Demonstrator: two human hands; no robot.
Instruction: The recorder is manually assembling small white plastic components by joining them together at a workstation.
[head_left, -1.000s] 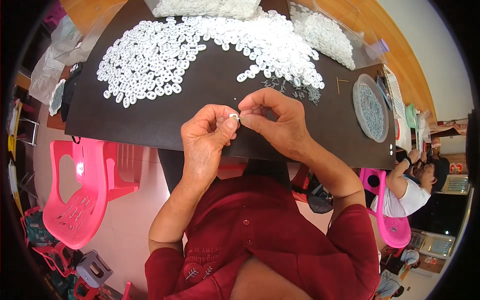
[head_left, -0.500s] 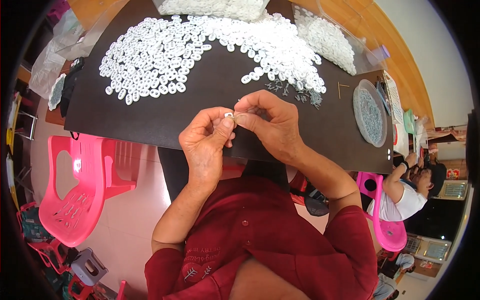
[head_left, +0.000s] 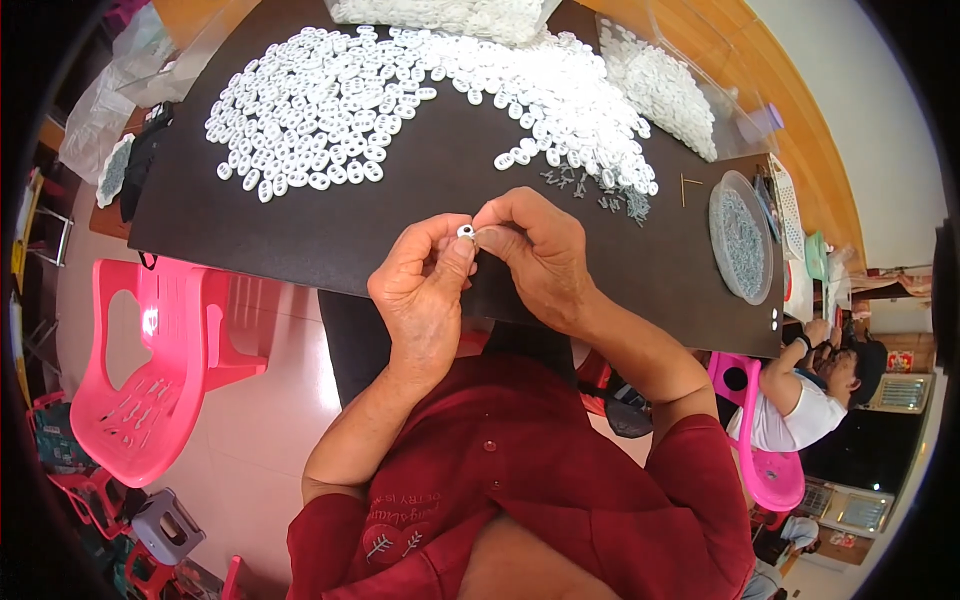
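Both hands meet above the near edge of a black table (head_left: 300,230). The left hand (head_left: 425,290) pinches a small white ring-shaped part (head_left: 465,232) at its fingertips, and the right hand (head_left: 535,255) closes its fingers against the same piece from the other side. Beyond them a broad heap of white parts (head_left: 400,90) spreads over the tabletop, with small dark screws (head_left: 600,190) scattered beside it. A round grey dish (head_left: 742,235) sits to the right, and a pink plastic chair (head_left: 150,370) stands at the left.
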